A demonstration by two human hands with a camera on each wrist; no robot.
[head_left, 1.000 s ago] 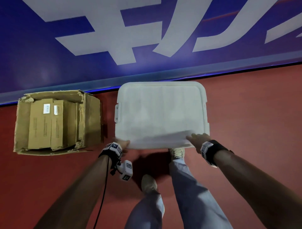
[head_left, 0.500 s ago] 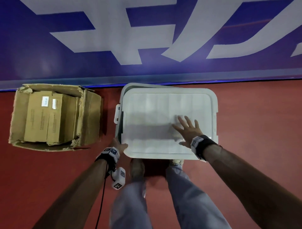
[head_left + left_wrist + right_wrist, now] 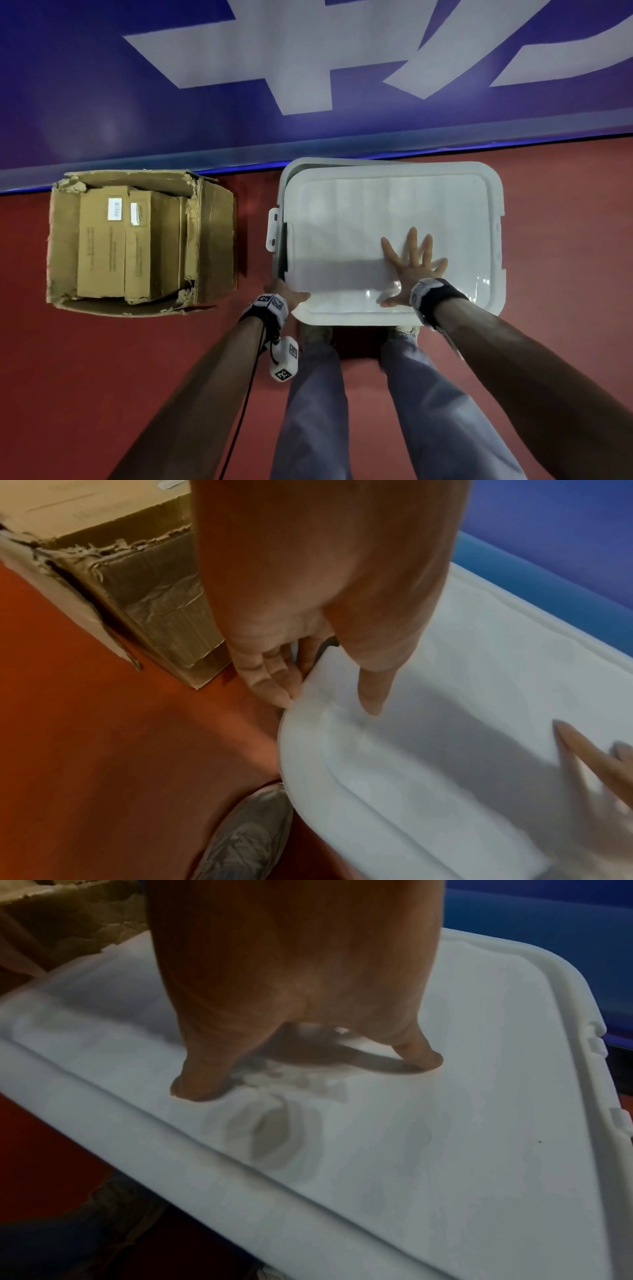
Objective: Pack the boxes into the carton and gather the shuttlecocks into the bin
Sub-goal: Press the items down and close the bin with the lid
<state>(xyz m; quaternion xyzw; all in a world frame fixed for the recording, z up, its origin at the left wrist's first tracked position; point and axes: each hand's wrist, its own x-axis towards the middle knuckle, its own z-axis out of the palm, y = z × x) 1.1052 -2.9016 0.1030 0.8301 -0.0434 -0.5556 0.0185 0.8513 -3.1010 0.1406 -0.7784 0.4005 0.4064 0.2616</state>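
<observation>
A white bin lid (image 3: 376, 212) lies on the white bin, shifted a little so the bin rim (image 3: 286, 174) shows at the far left. My left hand (image 3: 287, 296) grips the lid's near left corner, thumb on top and fingers at the edge (image 3: 274, 680). My right hand (image 3: 411, 263) presses flat on the lid with fingers spread (image 3: 301, 1042). Faint shapes (image 3: 274, 1129) show through the lid; I cannot tell what they are. A torn brown carton (image 3: 212, 240) stands left of the bin with two cardboard boxes (image 3: 102, 240) upright inside.
The bin and carton stand on a red floor (image 3: 85, 377) against a blue wall pad with white lettering (image 3: 308, 68). My legs and grey shoes (image 3: 246, 840) are right below the bin's near edge. A small tracker block (image 3: 284, 359) dangles from my left wrist.
My right hand left the lid's near edge and moved onto its top, fingers spread flat. The lid shifted, baring the bin's far left rim. My left hand kept its corner.
</observation>
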